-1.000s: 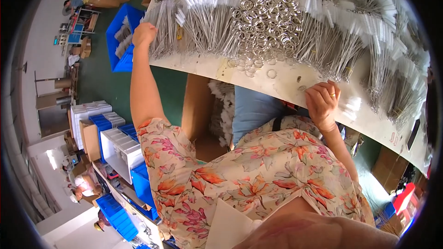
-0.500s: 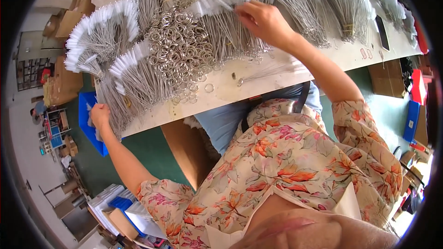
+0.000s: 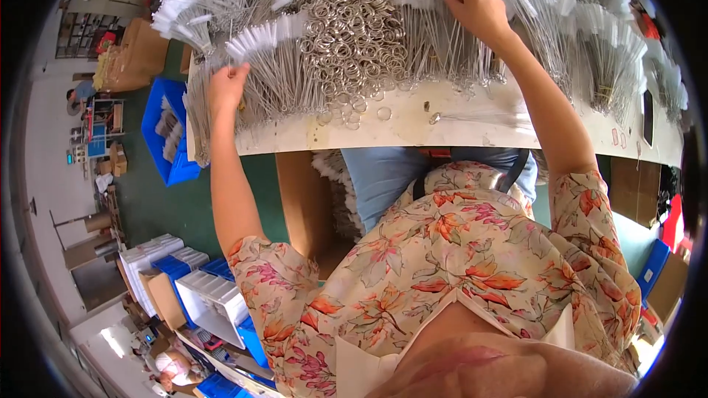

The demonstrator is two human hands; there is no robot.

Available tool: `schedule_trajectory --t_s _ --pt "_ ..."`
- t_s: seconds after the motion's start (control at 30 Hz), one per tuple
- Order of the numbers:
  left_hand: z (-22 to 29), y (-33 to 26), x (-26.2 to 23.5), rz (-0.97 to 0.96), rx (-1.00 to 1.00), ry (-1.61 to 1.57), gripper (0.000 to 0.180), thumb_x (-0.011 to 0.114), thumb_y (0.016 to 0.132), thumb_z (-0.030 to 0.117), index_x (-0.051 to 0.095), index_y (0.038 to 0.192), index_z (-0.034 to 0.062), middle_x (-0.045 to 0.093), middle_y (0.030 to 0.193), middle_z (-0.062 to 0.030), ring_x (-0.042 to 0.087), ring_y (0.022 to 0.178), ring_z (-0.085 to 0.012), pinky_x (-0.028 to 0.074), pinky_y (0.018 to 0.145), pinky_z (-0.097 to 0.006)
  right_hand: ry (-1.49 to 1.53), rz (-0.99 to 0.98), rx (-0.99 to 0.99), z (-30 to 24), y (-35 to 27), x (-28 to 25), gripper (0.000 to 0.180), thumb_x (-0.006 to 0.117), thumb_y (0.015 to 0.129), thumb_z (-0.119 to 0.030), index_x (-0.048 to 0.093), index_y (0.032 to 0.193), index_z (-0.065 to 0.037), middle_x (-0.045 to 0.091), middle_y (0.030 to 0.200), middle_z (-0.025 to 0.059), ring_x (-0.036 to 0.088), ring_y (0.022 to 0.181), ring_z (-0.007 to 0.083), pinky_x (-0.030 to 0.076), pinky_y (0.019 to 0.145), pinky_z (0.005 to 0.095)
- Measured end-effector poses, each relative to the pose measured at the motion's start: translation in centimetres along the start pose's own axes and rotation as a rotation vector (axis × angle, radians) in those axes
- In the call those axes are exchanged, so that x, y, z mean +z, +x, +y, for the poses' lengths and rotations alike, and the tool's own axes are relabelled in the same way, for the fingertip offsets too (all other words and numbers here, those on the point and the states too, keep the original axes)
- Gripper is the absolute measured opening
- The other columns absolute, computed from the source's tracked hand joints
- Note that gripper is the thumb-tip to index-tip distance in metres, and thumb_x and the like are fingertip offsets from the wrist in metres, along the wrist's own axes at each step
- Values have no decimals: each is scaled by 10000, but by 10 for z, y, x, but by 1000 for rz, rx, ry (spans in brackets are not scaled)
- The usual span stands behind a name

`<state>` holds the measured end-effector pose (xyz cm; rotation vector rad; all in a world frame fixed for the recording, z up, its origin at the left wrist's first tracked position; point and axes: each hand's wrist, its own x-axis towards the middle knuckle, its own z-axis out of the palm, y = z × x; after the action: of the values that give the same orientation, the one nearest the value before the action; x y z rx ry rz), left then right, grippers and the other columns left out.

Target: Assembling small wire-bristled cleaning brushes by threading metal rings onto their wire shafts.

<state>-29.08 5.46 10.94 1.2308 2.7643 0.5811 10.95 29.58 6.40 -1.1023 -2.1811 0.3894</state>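
Note:
Piles of thin wire-handled brushes with white bristles [image 3: 269, 37] lie across the table. My left hand [image 3: 227, 88] is over the table's left end, beside the front left pile, its fingers closed in a pinch. What they hold, if anything, is too small to make out. Farther right, my right hand [image 3: 478, 11] reaches into the middle row of brushes [image 3: 435, 26], fingers curled down at the bristle ends; its fingertips are partly hidden. Between the hands spreads a heap of shiny metal split rings [image 3: 350, 37], with a few loose rings [image 3: 384, 113] in front.
A few single brushes [image 3: 487, 119] lie near the table's front edge [image 3: 413, 140]. A dark phone [image 3: 648, 118] is at the right end. Left of the table stands a blue bin [image 3: 181, 171] with brushes inside. An open cardboard box [image 3: 302, 206] sits below the front edge.
My left hand has moved from the table's left edge by the blue bin inward and farther up over the brushes. My right hand stays at the middle row. The whole view has shifted.

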Motion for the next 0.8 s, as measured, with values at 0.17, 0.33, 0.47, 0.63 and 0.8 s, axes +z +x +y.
schedule_trajectory --t_s 0.17,0.33,0.47,0.63,0.8 --pt "-69 -1 15 -89 -50 -377 245 635 799 210 658 887 -18 667 761 -112 627 656 -169 447 552 -280 982 356 27 -23 30 -33 151 458 941 -182 500 900 -43 514 732 48 519 655 111 476 619 286" --pt "-9 -26 1 -81 -285 -759 223 620 842 234 496 766 65 548 655 -19 313 400 -34 210 329 -208 285 428 158 62 -9 -107 175 625 819 -250 628 887 -90 608 711 79 571 621 200 450 571 296" --pt "27 -39 0 -132 -259 -991 219 608 859 203 477 742 72 514 658 -6 299 394 -28 202 327 -198 -84 185 2 79 -50 -95 229 647 761 -346 643 857 -139 619 834 47 608 783 244 479 675 378" --pt "81 -57 17 -71 -120 -1080 202 559 894 179 570 1034 34 484 725 21 372 529 -14 277 407 -179 -257 1 184 83 -50 -94 171 602 803 -271 638 849 -111 623 852 63 611 757 269 484 667 389" --pt "110 -79 11 -80 -1 -985 318 495 929 184 510 1212 41 473 746 33 378 569 -10 287 425 -179 -45 460 68 93 -35 -136 147 537 851 -187 592 885 -55 614 837 101 611 730 256 483 645 394"
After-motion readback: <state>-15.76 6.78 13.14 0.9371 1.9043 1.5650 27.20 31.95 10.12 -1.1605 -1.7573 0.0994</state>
